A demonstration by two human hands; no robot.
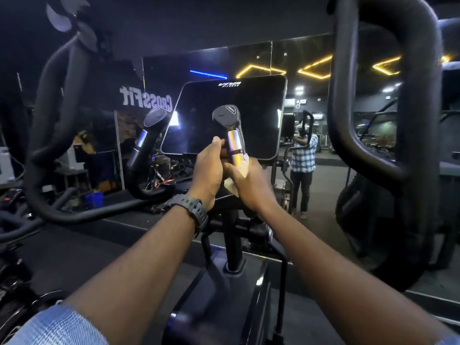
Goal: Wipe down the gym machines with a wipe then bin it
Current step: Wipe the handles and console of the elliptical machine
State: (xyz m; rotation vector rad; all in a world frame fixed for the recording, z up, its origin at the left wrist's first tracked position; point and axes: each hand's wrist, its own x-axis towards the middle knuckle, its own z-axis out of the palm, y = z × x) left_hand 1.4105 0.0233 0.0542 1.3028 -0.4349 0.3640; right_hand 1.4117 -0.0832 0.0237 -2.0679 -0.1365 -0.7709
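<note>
The right hand (251,181) grips a pale wipe (242,168), pressing it against the lower part of the right handle (232,135) of the machine, just below its shiny metal band. Fingers are curled around the wipe and the handle stem together. The left hand (207,170) grasps the same handle from the other side, thumb up beside the metal band, apparently steadying it. A dark watch (193,207) sits on the left wrist.

Immediately behind the handle stands the machine's dark screen (258,115), switched off. A matching left handle (149,130) rises to the left of the screen, well apart from both hands. Thick black grab bars (388,100) frame the view on the right. A wall mirror (311,70) behind the machine reflects the person and the gym lighting.

Assessment of progress: wiping is in hand on this one handle. Whether the screen, the left handle or the grab bars have been cleaned cannot be told; none shows visible moisture or streaks. Other machines appear at the left edge, condition unknown. No bin is in view, so disposal of the wipe is outstanding. In judgement, the task is partway at most, with the final step not yet done.
</note>
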